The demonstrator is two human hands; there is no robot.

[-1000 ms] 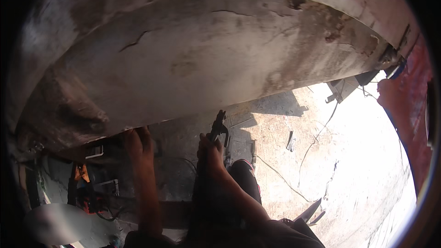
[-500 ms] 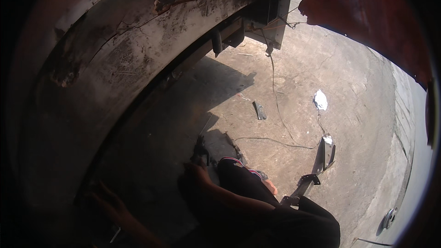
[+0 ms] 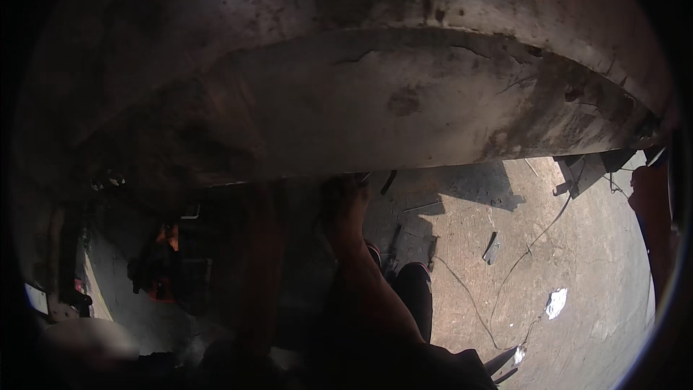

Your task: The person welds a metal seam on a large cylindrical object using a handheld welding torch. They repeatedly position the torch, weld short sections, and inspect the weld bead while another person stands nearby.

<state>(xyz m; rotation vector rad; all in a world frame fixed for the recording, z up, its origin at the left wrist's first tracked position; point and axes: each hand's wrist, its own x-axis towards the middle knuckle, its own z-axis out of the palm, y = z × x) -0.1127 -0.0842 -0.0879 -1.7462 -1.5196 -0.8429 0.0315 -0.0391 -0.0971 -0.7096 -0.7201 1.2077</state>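
A large, curved, stained metal panel [image 3: 375,112] fills the upper part of the head view. My right hand [image 3: 345,201] reaches up to its lower edge. The fingers are in shadow, partly lost against that edge, so I cannot see whether they grip anything. Left of it, my left hand [image 3: 266,202] is raised toward the same edge, very dark and blurred. Its fingers do not show clearly. On the shaded floor beyond my right hand lie a short dark bar [image 3: 388,182] and a thin rod [image 3: 422,206].
A flat metal piece [image 3: 491,248] and a cable [image 3: 530,248] lie on sunlit concrete at right. White scraps [image 3: 556,303] lie nearer. A dark red-and-black object [image 3: 160,274] sits at left. Another person's arm [image 3: 652,209] shows at the right edge.
The view has swung left, so the panel now spans the top and the sunlit floor sits farther right. My right hand has risen from the dark tool near my knee to the panel's edge.
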